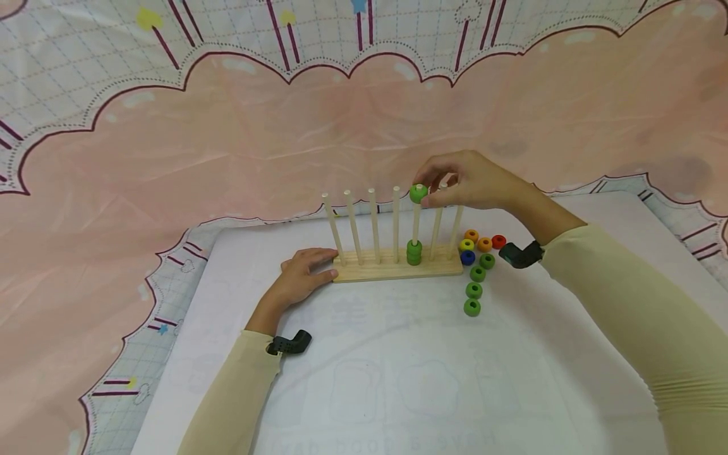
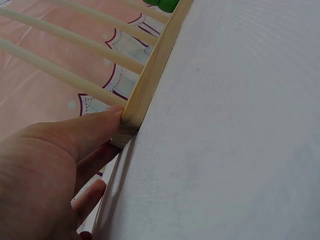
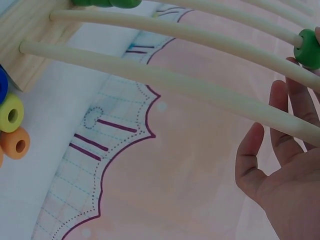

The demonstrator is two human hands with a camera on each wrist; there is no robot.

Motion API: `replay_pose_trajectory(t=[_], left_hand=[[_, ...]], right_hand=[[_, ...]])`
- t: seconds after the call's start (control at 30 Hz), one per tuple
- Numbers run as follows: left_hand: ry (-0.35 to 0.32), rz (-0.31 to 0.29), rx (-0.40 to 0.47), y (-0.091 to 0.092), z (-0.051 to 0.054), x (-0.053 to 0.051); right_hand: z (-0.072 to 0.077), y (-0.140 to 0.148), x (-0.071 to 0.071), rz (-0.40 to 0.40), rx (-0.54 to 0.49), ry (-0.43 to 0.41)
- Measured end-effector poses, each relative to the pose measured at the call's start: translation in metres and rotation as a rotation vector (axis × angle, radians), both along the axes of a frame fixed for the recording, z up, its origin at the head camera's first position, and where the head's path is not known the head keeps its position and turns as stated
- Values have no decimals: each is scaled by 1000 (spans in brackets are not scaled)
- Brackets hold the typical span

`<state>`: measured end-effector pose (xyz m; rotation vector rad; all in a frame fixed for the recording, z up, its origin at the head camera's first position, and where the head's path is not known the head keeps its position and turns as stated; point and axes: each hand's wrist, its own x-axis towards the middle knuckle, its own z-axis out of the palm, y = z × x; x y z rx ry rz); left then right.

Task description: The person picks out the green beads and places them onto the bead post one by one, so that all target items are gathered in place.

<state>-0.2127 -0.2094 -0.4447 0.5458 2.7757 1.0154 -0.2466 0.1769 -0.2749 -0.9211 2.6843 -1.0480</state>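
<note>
– Green bead (image 1: 418,195) up at the very top, and the right hand (image 1: 469,180) has it, thumb and fingertips pinching its sides! It sits around the tip of the fifth peg (image 1: 416,221), counting from the nine o'clock end, the pale peg end peeping through the hole

– And who's got the wooden peg rack (image 1: 370,272)?

– The left hand (image 1: 301,275), over at nine o'clock! Thumb and finger grip that end of the base, and the left wrist view shows them tight against the wood. Seven pegs stand in a row, and a short green stack (image 1: 414,254) sits at the foot of the fifth, six o'clock from the pinched bead

– Now the loose ones, out at three o'clock!

– A blue bead (image 1: 467,260) just beside the rack's end. From it, a yellow bead (image 1: 466,248) at twelve o'clock, an orange bead (image 1: 471,239) beyond; a second orange bead (image 1: 485,248) at two, a red bead (image 1: 498,246) farther out the same way. Then four green ones (image 1: 474,295), trailing round from three o'clock to six

– And the setting?

– White worktop (image 1: 370,392) beneath, pink patterned cloth (image 1: 330,133) sweeping across twelve o'clock, and cream sleeves (image 1: 631,316) reaching in from seven and four, a black wrist device (image 1: 292,343) at each cuff
</note>
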Motion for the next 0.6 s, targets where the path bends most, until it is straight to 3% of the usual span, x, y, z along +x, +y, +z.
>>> replay_pose_trajectory(t=[0.6], left_hand=[[1,1,-21,-1,0,0]], right_hand=[[-1,-1,-1,15,-9,8]])
